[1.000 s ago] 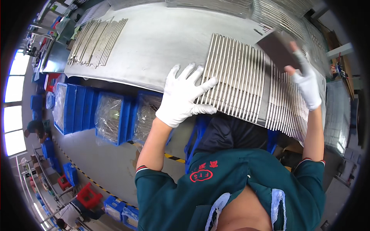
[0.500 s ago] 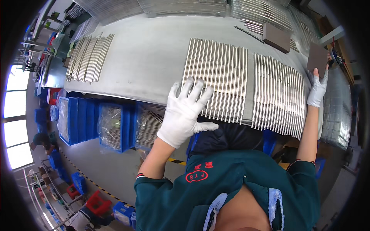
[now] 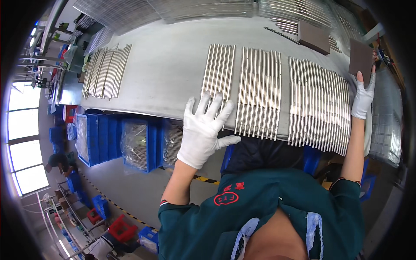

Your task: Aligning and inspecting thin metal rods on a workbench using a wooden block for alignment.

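Observation:
My left hand (image 3: 203, 136), in a white glove, lies with its fingers spread over the near ends of a narrow group of shiny metal rods (image 3: 219, 65). A strip of bare table parts this group from a middle row of rods (image 3: 259, 93). Farther right lies a wider row of rods (image 3: 320, 104), side by side like the others. My right hand (image 3: 363, 100), also gloved, has its fingers round the lower end of a flat brown-grey block (image 3: 361, 60). It holds the block upright past the right end of the rods.
A second brown-grey block (image 3: 313, 37) lies at the back right, beside a dark drill bit (image 3: 281, 35). More thin rods (image 3: 106, 71) lie at the table's left. Below the front edge stand blue crates (image 3: 100, 136). Plastic-covered stacks (image 3: 203, 11) line the back.
My left hand has slid several rods leftward, so a gap now splits them from the middle row. My right hand keeps hold of the block. The whole view has shifted slightly.

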Demonstrator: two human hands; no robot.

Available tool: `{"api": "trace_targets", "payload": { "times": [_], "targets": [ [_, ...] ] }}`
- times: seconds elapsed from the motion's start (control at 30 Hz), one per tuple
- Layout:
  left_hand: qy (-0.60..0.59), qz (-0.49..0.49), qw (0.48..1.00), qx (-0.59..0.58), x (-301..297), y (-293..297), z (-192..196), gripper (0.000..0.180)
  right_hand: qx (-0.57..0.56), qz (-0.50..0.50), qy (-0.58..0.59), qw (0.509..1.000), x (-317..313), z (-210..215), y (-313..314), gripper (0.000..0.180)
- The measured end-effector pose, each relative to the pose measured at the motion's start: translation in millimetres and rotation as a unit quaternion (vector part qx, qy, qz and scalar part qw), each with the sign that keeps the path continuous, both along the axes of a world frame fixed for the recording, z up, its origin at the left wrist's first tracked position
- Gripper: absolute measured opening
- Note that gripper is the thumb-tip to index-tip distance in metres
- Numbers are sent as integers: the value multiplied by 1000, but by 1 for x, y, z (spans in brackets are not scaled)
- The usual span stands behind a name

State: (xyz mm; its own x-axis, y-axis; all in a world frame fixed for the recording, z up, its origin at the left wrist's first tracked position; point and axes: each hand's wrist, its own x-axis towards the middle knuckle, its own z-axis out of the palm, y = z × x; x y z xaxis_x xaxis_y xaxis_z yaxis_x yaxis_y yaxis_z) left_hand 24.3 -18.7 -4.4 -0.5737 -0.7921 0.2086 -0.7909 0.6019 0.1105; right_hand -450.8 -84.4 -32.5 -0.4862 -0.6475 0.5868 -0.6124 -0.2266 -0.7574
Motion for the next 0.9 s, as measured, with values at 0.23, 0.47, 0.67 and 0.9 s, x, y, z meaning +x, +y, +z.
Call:
{"api": "trace_targets", "payload": {
  "times": [0.23,0.47,0.67,0.9],
  "targets": [
    [-6,58,998,-22,17,-3,-2,87,10,5,-26,1000,0,-4,-1,64],
    [26,9,1000,-3,11,0,-5,85,19,12,-30,999,0,-4,-2,65],
    [41,-36,998,13,-6,1,-4,86,5,2,-12,1000,-4,-7,-3,64],
    [39,-45,998,22,-11,1,-3,84,-1,21,-49,999,-2,-9,-4,64]
  ]
}}
